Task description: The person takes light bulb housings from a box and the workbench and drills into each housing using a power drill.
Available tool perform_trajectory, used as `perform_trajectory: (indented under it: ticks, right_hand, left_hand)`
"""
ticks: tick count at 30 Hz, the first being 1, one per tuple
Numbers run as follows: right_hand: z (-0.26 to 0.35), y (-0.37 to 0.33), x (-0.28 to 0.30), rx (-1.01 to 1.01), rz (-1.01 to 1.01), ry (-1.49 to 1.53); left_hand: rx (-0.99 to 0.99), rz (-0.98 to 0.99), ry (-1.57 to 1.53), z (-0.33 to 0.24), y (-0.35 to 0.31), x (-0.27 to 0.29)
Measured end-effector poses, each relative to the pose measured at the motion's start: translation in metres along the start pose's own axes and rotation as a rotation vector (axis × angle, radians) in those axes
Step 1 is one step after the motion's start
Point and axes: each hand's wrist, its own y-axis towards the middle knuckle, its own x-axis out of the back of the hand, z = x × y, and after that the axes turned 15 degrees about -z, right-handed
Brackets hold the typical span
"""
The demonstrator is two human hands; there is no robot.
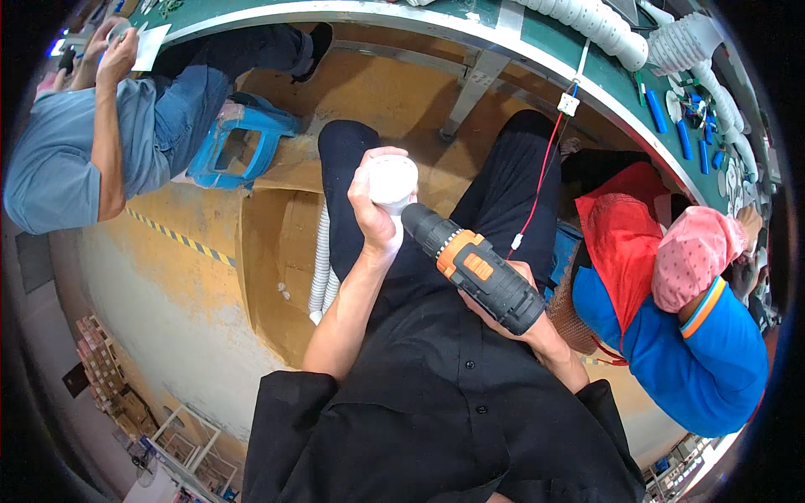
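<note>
In front of my lap my left hand (pixel 369 201) is closed around a white round part (pixel 393 180) with a flat, disc-like top. My right hand (pixel 523 270) grips a black and orange cordless drill (pixel 478 267); the drill body hides most of that hand and the handle. The chuck points up and to the left, right beside the white part. Whether the bit touches it, I cannot tell. A red wire (pixel 541 189) with small white connectors hangs from the bench edge to near the drill.
A green workbench (pixel 335 7) curves along the far side, bearing white ribbed hoses (pixel 587 29) and blue-handled tools (pixel 656 111). A co-worker (pixel 75 159) sits at left near a blue stool (pixel 243 138), another (pixel 671 327) at right. A cardboard box (pixel 281 251) stands beside my left leg.
</note>
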Motion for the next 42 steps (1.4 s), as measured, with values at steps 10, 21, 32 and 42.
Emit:
perform_trajectory:
  ticks: [10, 21, 32, 42]
  right_hand:
    - [0.003, 0.002, 0.002, -0.020, -0.014, 0.046]
    - [0.001, -0.001, 0.000, -0.034, 0.014, 0.030]
    - [0.002, -0.003, -0.001, -0.112, 0.022, 0.070]
    - [0.003, -0.004, 0.001, -0.135, 0.023, 0.082]
  left_hand:
    - [0.015, -0.049, -0.067, 0.001, 0.004, -0.001]
    - [0.007, -0.059, -0.028, -0.003, 0.005, 0.004]
    - [0.011, -0.068, -0.038, -0.005, 0.005, 0.006]
    - [-0.005, -0.076, -0.007, -0.004, 0.007, 0.009]
